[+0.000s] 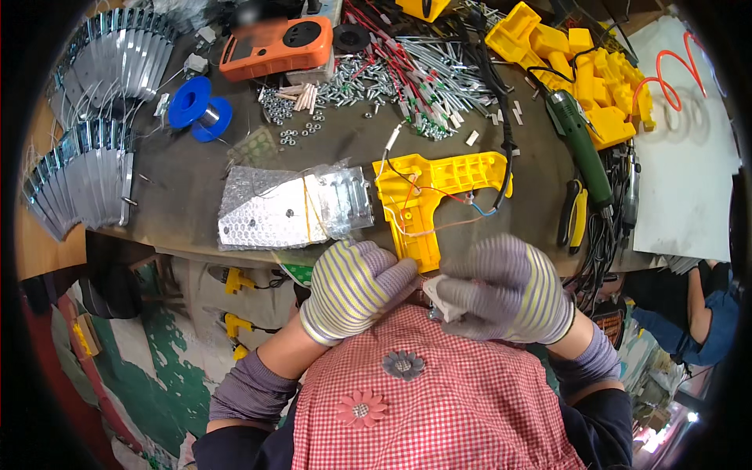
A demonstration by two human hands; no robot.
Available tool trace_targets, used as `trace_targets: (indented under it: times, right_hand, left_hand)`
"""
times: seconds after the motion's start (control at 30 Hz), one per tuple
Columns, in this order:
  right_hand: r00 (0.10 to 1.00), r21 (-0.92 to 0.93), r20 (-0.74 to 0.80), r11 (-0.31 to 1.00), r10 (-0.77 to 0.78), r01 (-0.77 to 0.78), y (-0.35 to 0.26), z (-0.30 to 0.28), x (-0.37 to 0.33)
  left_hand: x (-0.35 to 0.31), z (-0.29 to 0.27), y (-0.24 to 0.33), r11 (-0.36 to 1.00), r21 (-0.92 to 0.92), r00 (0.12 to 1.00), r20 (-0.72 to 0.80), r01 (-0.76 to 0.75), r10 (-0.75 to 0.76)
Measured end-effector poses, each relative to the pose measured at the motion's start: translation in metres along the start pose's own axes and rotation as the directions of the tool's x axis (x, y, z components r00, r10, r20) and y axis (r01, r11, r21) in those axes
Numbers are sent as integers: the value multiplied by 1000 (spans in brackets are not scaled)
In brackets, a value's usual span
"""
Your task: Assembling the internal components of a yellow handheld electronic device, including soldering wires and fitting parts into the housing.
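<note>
A yellow plastic half shell (419, 200), pistol-shaped with inner ribs, lies open side up at the bench's front edge. Red, blue, black and white wires run through it. My left hand (356, 286), in a striped knit glove, is at the lower end of its handle. The fingers are pressed together, and what they pinch is hidden. My right hand (513, 294), gloved alike and smeared by motion, grips a small white part (444, 299) just right of the left fingertips. A bubble-wrap bag (274, 207) with metallic sheets lies left of the shell.
Behind lie loose screws (352, 86), nuts and red wires. An orange meter (278, 48) and blue solder spool (196, 110) stand at left, near fanned metal strips (86, 168). To the right are yellow shells (603, 86), a green electric screwdriver (580, 145) and yellow-black pliers (574, 215).
</note>
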State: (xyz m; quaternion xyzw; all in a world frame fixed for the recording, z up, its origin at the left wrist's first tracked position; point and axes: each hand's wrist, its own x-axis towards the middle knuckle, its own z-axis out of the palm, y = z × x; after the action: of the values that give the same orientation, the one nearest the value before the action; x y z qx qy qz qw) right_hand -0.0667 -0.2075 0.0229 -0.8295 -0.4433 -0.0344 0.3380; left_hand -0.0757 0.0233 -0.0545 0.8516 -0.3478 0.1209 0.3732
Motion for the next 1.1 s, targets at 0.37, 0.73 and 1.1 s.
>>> trace_targets:
  times: [0.37,0.73,1.1]
  right_hand:
    - [783,338,111,717,612,-609,14,12,34]
    - [871,143,-12,863,491,-484,23,27,34]
    - [987,-464,54,879,152,-110,7,34,34]
  left_hand:
    - [-7,6,-3,991,115,997,51,-65,59]
    - [-4,4,-3,995,99,996,86,-15,7]
    - [9,-4,2,993,113,992,122,21,-35]
